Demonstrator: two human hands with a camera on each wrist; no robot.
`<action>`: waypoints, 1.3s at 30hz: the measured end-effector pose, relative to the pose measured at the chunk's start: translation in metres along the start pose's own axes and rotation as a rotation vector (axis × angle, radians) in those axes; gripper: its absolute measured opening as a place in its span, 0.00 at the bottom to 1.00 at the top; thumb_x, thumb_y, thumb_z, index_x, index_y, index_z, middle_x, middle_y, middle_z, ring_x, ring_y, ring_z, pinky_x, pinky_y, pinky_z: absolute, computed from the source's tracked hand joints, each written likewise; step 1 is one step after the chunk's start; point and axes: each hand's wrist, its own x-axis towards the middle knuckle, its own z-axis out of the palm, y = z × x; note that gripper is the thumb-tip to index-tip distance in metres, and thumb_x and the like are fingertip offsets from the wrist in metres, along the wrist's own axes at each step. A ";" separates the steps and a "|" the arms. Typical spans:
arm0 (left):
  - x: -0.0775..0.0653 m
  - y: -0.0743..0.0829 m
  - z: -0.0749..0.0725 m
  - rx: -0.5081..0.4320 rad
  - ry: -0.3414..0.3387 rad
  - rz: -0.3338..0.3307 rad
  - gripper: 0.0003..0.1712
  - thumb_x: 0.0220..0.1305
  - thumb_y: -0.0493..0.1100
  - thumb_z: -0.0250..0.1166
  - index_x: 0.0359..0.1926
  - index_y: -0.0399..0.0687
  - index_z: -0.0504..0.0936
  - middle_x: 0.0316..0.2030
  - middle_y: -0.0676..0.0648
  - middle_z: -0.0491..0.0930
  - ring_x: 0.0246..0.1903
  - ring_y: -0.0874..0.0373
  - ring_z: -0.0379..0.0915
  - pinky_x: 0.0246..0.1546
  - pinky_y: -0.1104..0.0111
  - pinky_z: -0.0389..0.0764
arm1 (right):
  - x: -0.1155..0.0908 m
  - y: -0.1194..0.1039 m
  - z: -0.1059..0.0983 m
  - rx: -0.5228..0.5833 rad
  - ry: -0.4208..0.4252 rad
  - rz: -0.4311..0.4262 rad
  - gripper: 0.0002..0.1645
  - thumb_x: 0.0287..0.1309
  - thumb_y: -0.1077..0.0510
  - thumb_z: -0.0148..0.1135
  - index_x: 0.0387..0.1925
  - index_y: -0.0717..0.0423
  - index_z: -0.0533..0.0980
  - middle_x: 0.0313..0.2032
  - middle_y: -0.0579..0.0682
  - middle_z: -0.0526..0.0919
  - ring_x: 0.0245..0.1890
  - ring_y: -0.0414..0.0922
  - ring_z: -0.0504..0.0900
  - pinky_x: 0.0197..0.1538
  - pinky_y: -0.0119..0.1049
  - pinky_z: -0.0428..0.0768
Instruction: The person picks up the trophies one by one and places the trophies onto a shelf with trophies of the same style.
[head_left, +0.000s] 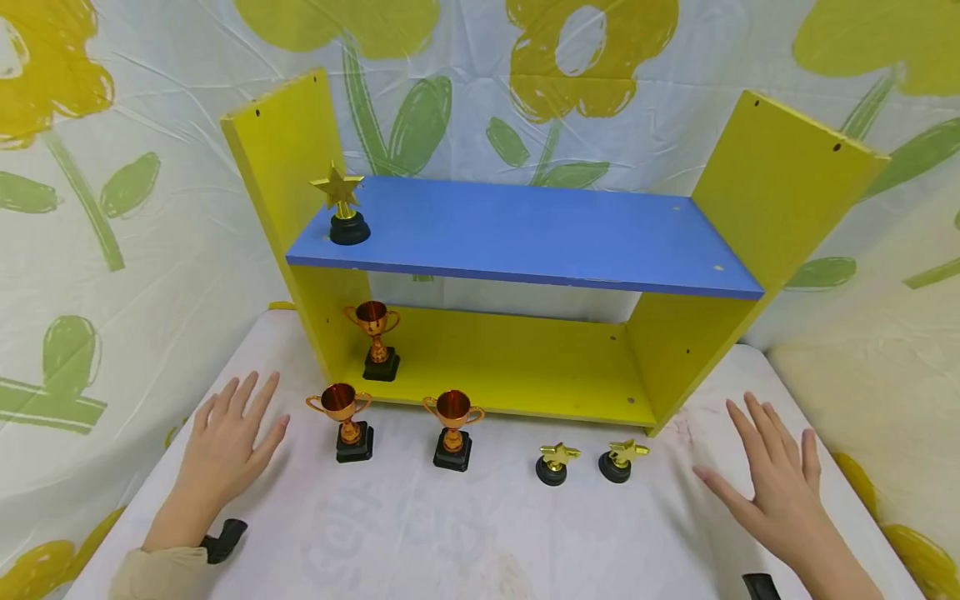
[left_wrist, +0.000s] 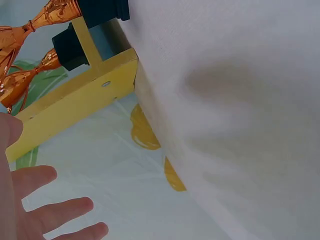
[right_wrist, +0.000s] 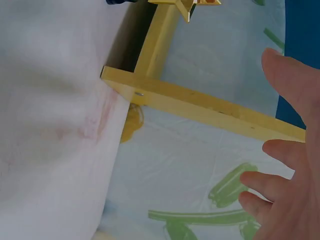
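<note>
My left hand (head_left: 225,446) is held with fingers spread at the left of the white table, holding nothing. Nearest to it stands a bronze-coloured cup trophy (head_left: 354,442) on a black base. Another cup trophy (head_left: 452,450) is upright farther right. Two small gold star trophies (head_left: 552,473) (head_left: 616,468) stand on the table right of the cups. My right hand (head_left: 783,492), fingers apart and holding nothing, is to the right of the stars. A third cup trophy (head_left: 382,365) sits at the left of the lower yellow shelf. One star trophy (head_left: 349,229) stands on the blue shelf's left end.
A yellow shelf unit with a blue upper board (head_left: 517,233) stands at the back of the table (head_left: 465,542). Its yellow side panels (head_left: 783,183) rise above that board. Behind hangs a white cloth (head_left: 187,108) with yellow flowers and green leaves.
</note>
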 end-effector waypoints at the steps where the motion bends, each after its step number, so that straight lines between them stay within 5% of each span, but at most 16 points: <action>1: 0.001 0.000 -0.001 0.000 0.014 0.006 0.36 0.68 0.52 0.57 0.73 0.46 0.63 0.64 0.29 0.67 0.63 0.29 0.59 0.59 0.38 0.59 | 0.000 -0.001 0.000 0.005 0.010 -0.006 0.57 0.54 0.45 0.71 0.77 0.53 0.50 0.77 0.60 0.46 0.77 0.58 0.39 0.68 0.63 0.22; 17: 0.013 -0.006 -0.020 -0.068 0.197 0.068 0.31 0.69 0.53 0.52 0.64 0.37 0.73 0.57 0.29 0.74 0.58 0.29 0.66 0.53 0.38 0.65 | 0.008 -0.017 0.000 0.105 0.136 -0.069 0.46 0.55 0.53 0.70 0.71 0.62 0.62 0.72 0.63 0.61 0.74 0.57 0.53 0.72 0.61 0.32; 26: 0.032 -0.004 -0.040 -0.071 0.375 0.132 0.36 0.71 0.60 0.45 0.58 0.33 0.78 0.50 0.29 0.78 0.51 0.30 0.71 0.50 0.39 0.67 | 0.012 -0.027 0.004 0.140 0.146 -0.089 0.46 0.51 0.57 0.72 0.71 0.61 0.64 0.69 0.64 0.65 0.75 0.50 0.53 0.72 0.61 0.34; 39: 0.071 0.013 -0.077 -0.078 0.457 0.246 0.35 0.71 0.58 0.47 0.57 0.28 0.77 0.50 0.30 0.80 0.49 0.32 0.75 0.45 0.37 0.72 | 0.016 -0.043 0.013 0.211 0.131 -0.094 0.48 0.46 0.63 0.74 0.70 0.59 0.65 0.67 0.65 0.69 0.74 0.50 0.57 0.73 0.61 0.36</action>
